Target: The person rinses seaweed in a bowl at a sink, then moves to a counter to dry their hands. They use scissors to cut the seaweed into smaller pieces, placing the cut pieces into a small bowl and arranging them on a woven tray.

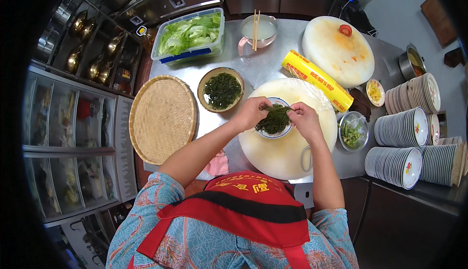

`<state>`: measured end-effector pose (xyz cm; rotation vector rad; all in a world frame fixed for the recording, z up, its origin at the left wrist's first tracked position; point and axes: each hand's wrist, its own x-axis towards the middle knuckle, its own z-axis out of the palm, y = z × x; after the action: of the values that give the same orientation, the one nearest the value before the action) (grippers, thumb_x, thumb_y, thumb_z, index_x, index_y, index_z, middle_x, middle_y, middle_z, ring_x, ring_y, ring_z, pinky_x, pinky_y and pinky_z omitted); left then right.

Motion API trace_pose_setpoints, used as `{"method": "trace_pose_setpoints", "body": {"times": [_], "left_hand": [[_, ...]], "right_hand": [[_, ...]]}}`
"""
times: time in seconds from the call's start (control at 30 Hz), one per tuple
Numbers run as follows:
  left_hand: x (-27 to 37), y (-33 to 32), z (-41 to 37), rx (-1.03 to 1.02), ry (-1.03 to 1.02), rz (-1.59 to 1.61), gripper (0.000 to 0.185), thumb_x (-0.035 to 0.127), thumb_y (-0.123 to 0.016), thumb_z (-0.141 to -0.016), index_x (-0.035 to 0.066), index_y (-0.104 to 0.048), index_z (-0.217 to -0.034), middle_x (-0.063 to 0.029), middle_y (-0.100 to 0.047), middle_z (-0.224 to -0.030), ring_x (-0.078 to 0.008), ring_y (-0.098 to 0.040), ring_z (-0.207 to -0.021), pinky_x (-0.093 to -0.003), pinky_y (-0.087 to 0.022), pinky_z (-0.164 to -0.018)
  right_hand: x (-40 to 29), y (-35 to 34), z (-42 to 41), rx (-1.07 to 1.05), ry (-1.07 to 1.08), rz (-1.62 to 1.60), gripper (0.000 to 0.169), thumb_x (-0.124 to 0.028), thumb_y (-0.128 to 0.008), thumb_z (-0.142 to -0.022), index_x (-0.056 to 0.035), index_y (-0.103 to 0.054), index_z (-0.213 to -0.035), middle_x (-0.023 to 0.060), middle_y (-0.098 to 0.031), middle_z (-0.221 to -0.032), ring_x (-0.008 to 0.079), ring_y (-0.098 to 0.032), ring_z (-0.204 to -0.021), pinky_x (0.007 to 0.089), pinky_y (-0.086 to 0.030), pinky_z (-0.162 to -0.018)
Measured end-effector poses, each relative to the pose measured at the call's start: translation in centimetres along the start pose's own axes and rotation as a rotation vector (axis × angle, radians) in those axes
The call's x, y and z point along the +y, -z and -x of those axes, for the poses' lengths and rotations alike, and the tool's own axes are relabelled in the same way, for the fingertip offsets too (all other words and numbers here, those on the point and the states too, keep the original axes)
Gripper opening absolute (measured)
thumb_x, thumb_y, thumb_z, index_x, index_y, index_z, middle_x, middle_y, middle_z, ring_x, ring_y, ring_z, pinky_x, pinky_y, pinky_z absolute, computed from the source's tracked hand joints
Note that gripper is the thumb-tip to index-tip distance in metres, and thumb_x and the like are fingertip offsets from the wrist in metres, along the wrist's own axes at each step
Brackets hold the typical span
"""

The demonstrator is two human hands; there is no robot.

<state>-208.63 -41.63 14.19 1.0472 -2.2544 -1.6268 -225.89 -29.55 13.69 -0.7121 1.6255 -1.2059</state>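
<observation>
A white bowl with a blue rim (271, 136) stands on a round white cutting board (252, 155). Dark green seaweed (272, 122) fills it. My left hand (255, 111) pinches strands of that seaweed at the bowl's far left side. On the right, my right hand (303, 118) grips strands between thumb and fingers, so a bit of seaweed stretches between both hands above the bowl. To the left, a brown-rimmed bowl (202, 102) holds more seaweed (223, 90) in liquid. Partly behind my right forearm lie the handles of scissors (305, 158).
Left is a round woven bamboo tray (164, 119); behind, a plastic tub of lettuce (190, 33) and a pink-handled pot (268, 42) with chopsticks (256, 29). A yellow cling-wrap roll (318, 80) leans by a second board (338, 51). Stacked plates (393, 166) and a chopped-greens bowl (353, 132) stand right.
</observation>
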Motion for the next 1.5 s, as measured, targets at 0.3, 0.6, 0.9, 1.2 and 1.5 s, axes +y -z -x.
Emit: {"method": "trace_pose_setpoints", "body": {"times": [0.3,0.6,0.9,1.2,1.5], "left_hand": [[0.7,-3.0,2.6,0.311,-0.024,-0.564,0.039,0.020,-0.075,-0.071,0.000,-0.058,-0.100,-0.0152,-0.048,-0.111,-0.0329,-0.053,-0.098,-0.0418,-0.048,-0.082],[-0.9,-4.8,2.2,0.329,-0.061,-0.669,0.020,0.017,-0.072,-0.071,0.001,-0.064,-0.080,-0.0140,-0.051,-0.098,-0.0303,-0.049,-0.100,-0.0395,-0.047,-0.083],[2.3,-1.1,3.9,0.420,-0.217,-0.042,0.020,0.008,-0.067,-0.075,-0.001,-0.063,-0.092,-0.0119,-0.052,-0.095,-0.0248,-0.056,-0.081,-0.0327,-0.047,-0.074],[2.1,-1.5,3.5,0.303,-0.206,0.248,0.018,0.002,-0.063,-0.082,-0.002,-0.058,-0.099,-0.0076,-0.054,-0.100,-0.0149,-0.059,-0.089,-0.0260,-0.053,-0.075],[-0.8,-2.1,2.9,0.253,-0.093,0.029,0.035,0.004,-0.067,-0.079,-0.002,-0.053,-0.110,-0.0115,-0.052,-0.107,-0.0172,-0.059,-0.091,-0.0270,-0.051,-0.076]], "right_hand": [[0.6,-2.4,0.7,0.295,0.285,0.951,0.025,-0.021,-0.072,-0.075,-0.0045,-0.068,-0.094,0.0160,-0.067,-0.082,0.0325,-0.065,-0.080,0.0391,-0.051,-0.073],[0.6,-3.9,-2.7,0.076,0.141,0.947,0.014,-0.019,-0.069,-0.072,-0.0071,-0.069,-0.080,0.0175,-0.065,-0.080,0.0312,-0.064,-0.075,0.0396,-0.051,-0.069],[-4.3,-1.0,0.1,-0.052,-0.027,0.271,0.012,-0.012,-0.064,-0.082,-0.0014,-0.061,-0.077,-0.0040,-0.054,-0.068,0.0050,-0.044,-0.062,0.0212,-0.037,-0.057],[-5.7,-1.2,1.6,-0.006,0.012,0.240,0.013,-0.017,-0.063,-0.084,-0.0060,-0.061,-0.077,-0.0049,-0.054,-0.066,0.0041,-0.044,-0.056,0.0193,-0.036,-0.052],[-0.9,-0.8,0.0,-0.005,0.040,0.321,0.020,-0.016,-0.068,-0.081,0.0006,-0.063,-0.092,0.0049,-0.061,-0.071,0.0103,-0.055,-0.062,0.0247,-0.045,-0.060]]}}
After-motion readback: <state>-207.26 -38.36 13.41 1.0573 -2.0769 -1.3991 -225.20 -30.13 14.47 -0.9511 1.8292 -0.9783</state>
